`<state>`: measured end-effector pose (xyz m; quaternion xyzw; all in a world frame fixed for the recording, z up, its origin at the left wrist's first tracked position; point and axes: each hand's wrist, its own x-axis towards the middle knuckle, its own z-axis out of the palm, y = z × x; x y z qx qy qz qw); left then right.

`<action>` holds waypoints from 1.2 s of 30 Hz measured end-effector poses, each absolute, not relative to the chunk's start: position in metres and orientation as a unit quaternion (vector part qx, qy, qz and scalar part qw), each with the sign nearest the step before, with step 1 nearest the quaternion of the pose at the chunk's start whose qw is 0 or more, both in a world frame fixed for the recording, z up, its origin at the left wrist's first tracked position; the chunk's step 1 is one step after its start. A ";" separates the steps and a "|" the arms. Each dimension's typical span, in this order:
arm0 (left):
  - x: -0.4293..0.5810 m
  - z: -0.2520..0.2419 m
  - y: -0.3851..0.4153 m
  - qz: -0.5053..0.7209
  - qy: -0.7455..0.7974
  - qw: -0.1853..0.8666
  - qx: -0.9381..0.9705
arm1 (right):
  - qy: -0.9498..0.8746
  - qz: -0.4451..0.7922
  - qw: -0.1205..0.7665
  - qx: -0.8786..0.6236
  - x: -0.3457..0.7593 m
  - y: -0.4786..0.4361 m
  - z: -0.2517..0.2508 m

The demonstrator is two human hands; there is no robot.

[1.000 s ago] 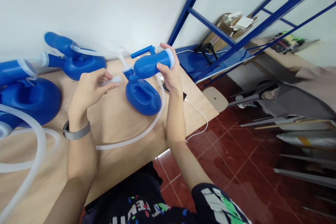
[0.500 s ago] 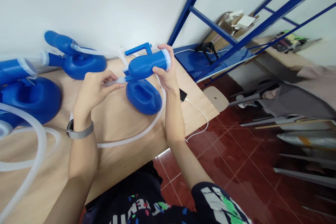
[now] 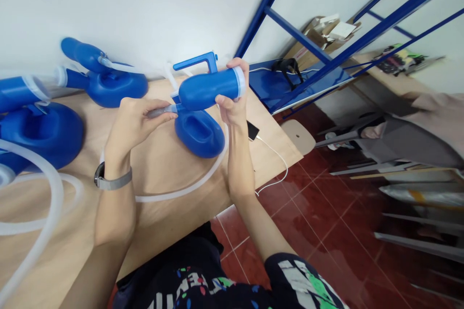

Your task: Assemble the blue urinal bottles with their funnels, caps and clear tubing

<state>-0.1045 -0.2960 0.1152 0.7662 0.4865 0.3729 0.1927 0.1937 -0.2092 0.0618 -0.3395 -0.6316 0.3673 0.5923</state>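
Note:
A blue plastic urinal head (image 3: 208, 91) with a white rim and a bar handle is gripped around its rim end by my right hand (image 3: 234, 99). It is held tilted above the table, narrow spout pointing left. My left hand (image 3: 136, 118), with a watch on the wrist, pinches the end of a clear plastic tube (image 3: 170, 108) at that spout. Blue shows through the tube end there; how far it overlaps the spout is unclear. Just below lies a blue urinal bottle (image 3: 199, 133) with a recessed middle. My left fingers partly cover the tube.
More blue urinal bottles (image 3: 60, 140) with white tubing (image 3: 54, 188) occupy the table's left side. A phone (image 3: 253, 130) with a white cable lies near the right edge. Beyond are a stool (image 3: 297, 137), a blue metal frame (image 3: 297, 36) and cardboard boxes (image 3: 313, 38).
Both hands have shifted slightly right, carrying the urinal head and tube end with them. More blue now shows through the tube end at the spout.

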 end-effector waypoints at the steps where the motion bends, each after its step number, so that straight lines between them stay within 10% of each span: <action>1: -0.104 0.113 -0.295 0.381 0.481 0.183 0.768 | -0.620 0.363 0.613 -0.329 0.193 -0.210 0.061; 20: -0.074 0.090 -0.308 0.463 0.382 -0.130 0.789 | -0.530 0.415 0.628 -0.391 0.184 -0.241 0.084; 36: -0.096 0.117 -0.302 0.475 0.363 0.270 0.754 | -0.546 0.300 0.665 -0.413 0.201 -0.246 0.101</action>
